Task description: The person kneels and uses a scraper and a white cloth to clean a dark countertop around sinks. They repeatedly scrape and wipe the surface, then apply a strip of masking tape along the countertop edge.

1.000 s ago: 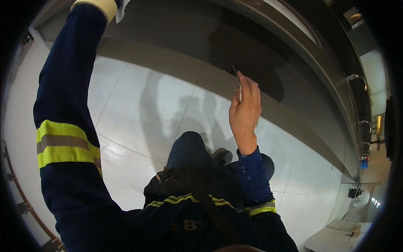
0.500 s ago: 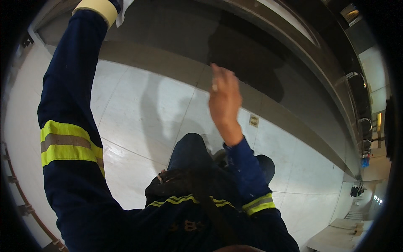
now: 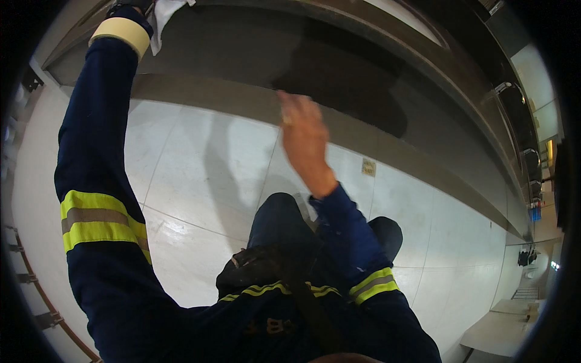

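Observation:
At the top left, my left arm reaches far out, and a pale yellow roll of tape sits around its sleeve near the wrist. My left hand, dark as if gloved, shows only in part at the picture's edge. A white cloth hangs from it against the dark grey panel; the fingers' grip is mostly cut off. Bare and empty, my right hand is held in front of the panel's lower edge, fingers stretched out and slightly blurred. Whether it touches the panel I cannot tell.
A long ledge runs above the panel, with chrome taps along it at the right. Pale floor tiles lie below, with a small drain grate near the panel's foot. My bent knees are close to the panel.
My right hand has moved left, fingers still stretched. My left hand and the cloth have shifted slightly left in view, with more of the hand showing. The view itself has moved a little.

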